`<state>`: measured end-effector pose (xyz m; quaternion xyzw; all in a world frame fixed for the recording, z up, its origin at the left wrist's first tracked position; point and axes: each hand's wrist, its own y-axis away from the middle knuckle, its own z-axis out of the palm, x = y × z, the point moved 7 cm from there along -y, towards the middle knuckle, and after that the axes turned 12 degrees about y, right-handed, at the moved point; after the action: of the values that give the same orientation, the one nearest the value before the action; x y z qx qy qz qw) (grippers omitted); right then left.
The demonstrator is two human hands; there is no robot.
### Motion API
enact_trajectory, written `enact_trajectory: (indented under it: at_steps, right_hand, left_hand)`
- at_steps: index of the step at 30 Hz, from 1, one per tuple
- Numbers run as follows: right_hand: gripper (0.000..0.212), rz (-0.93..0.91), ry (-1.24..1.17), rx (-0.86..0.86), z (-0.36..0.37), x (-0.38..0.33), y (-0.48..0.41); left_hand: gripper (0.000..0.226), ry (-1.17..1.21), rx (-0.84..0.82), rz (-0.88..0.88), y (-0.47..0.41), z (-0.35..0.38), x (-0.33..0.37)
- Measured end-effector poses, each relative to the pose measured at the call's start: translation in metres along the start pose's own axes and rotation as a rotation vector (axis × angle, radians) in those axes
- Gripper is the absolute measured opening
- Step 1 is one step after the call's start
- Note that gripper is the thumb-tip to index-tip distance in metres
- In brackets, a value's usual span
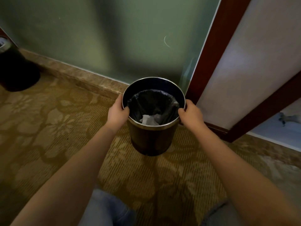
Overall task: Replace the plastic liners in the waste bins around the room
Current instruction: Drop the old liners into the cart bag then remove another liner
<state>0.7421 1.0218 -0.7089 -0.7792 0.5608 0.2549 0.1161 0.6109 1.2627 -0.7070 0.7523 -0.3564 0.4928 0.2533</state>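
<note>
Jeans-clad knees (105, 209) fill the bottom edge of my feed as the person reaches both bare arms forward over a patterned carpet (48, 128). The left grip (118, 111) and right grip (191, 114) clasp opposite sides of the metal-banded rim of a dark waste bin (151, 141), thumbs hooked over the edge and fingers outside. The bin stands on the carpet between them, its long axis near vertical and its mouth facing up towards the camera. Inside, a black plastic liner (153, 100) sags below the rim and holds crumpled white paper (149, 119). I judge the bin stiff and light, safe to steady by its rim. The liner looks thin, limp, probably slippery and easy to tear, so I would gather its loose top edge in a bunch rather than pull at one spot. Behind the bin is a green panel (97, 30) above a stone skirting (73, 74). A red-brown door frame (219, 46) rises at right, and a second dark bin (16, 70) sits at far left.
</note>
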Motion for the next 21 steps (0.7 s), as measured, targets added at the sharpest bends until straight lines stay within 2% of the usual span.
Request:
enact_trajectory:
  at_steps: [5, 11, 17, 21]
  right_hand:
    - [0.03, -0.066, -0.041, 0.072, -0.02, -0.017, 0.006]
    - [0.034, -0.15, -0.089, 0.157, -0.056, -0.038, 0.024]
    - [0.027, -0.215, -0.207, 0.333, -0.117, -0.082, 0.043]
    - [0.024, -0.24, -0.227, 0.41, -0.151, -0.122, 0.048]
  left_hand:
    - [0.048, 0.096, 0.083, 0.021, 0.004, -0.012, 0.015]
    - [0.053, 0.238, 0.088, 0.086, 0.016, -0.018, 0.043]
    - [0.08, 0.373, 0.168, 0.104, 0.012, -0.058, 0.099]
    - [0.073, 0.401, 0.209, 0.149, 0.013, -0.089, 0.132]
